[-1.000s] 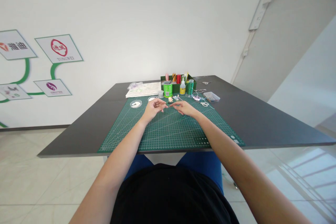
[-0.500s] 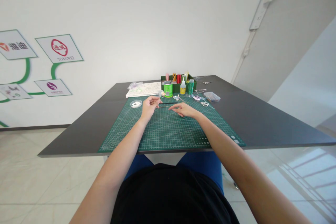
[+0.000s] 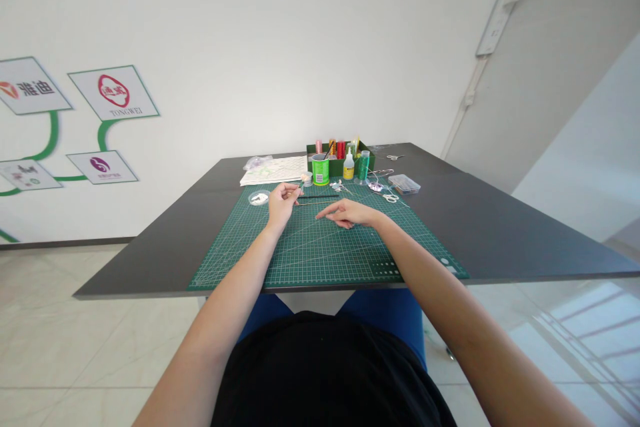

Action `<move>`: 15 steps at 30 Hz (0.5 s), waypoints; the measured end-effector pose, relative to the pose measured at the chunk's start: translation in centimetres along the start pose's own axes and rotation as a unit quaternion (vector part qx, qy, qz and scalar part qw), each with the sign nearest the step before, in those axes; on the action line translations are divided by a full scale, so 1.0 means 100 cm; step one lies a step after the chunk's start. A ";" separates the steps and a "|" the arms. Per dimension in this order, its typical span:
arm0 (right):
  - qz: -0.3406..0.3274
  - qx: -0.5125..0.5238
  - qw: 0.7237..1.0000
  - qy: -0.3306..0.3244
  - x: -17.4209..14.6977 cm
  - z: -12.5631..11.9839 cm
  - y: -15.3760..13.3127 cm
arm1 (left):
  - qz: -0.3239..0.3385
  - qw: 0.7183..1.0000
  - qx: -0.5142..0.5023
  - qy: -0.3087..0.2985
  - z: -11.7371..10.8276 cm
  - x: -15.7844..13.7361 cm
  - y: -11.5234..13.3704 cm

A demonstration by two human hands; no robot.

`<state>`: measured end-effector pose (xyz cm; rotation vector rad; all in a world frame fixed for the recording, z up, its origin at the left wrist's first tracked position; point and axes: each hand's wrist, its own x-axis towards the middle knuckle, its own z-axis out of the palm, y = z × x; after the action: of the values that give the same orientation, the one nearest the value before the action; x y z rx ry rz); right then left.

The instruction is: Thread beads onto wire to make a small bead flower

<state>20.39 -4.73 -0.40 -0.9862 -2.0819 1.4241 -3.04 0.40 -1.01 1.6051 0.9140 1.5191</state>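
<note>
Over the left part of the green cutting mat, my left hand is closed, thumb and fingers pinching the thin stem of a small pale flower. To its right, my right hand hovers low over the mat, its index finger stretched out to the left and nothing visible in it. Between and beyond the hands lie a thin black stick and a slim brownish rod. A clear round dish with white contents and dark bits sits left of my left hand.
Behind the mat stand a green can, a yellow-labelled glue bottle, a green thread spool and a dark green box of spools. White scissors and a clear case lie right; white sheets lie left.
My left hand has drawn slightly left with the flower, which is lower and further left. My right hand has shifted slightly left and nearer me, its index finger pointing lower.
</note>
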 end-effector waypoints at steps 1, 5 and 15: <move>-0.001 0.007 1.000 -0.009 0.000 0.000 0.000 | 0.002 1.000 0.008 0.003 0.000 0.000 0.000; 0.002 0.022 0.999 -0.029 0.000 0.000 -0.001 | 0.004 0.998 0.054 0.010 0.001 -0.002 0.000; 0.011 0.041 0.997 -0.060 -0.001 0.001 -0.006 | 0.081 0.970 0.225 -0.032 0.000 -0.010 0.007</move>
<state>20.18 -5.01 0.10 -0.9137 -2.0841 1.6031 -3.08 -0.77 -0.89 2.0820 1.1768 1.4227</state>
